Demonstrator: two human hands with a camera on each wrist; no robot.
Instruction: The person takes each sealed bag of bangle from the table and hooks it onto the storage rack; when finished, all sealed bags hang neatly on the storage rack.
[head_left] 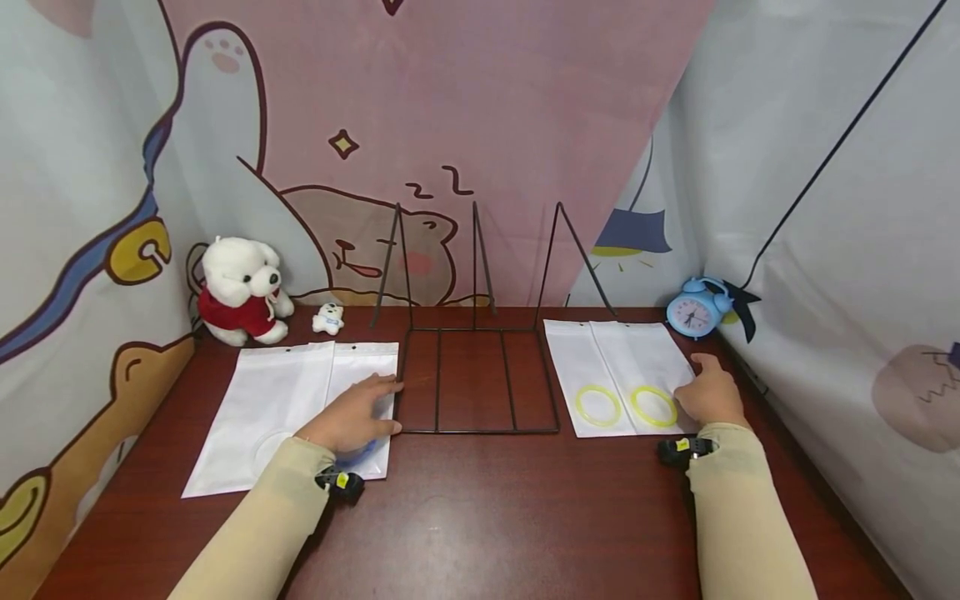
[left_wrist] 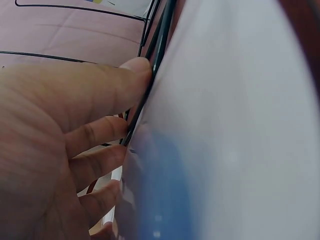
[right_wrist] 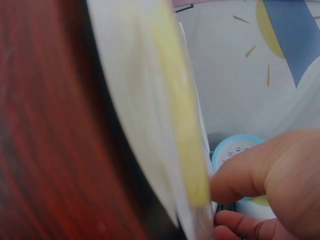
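Black wire rack (head_left: 487,431) stands on the table (head_left: 487,525); the left hand (head_left: 352,420), fingers spread, touches its left edge without gripping; a nudge could skew it. Right of it, the loosely open right hand (head_left: 714,395) touches a white bag (head_left: 637,350); pushing might crease that.

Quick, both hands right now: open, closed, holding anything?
Left hand: open, fingers touching the black wire rack's left side.
Right hand: open, at the right edge of the white packaging; no grip visible.
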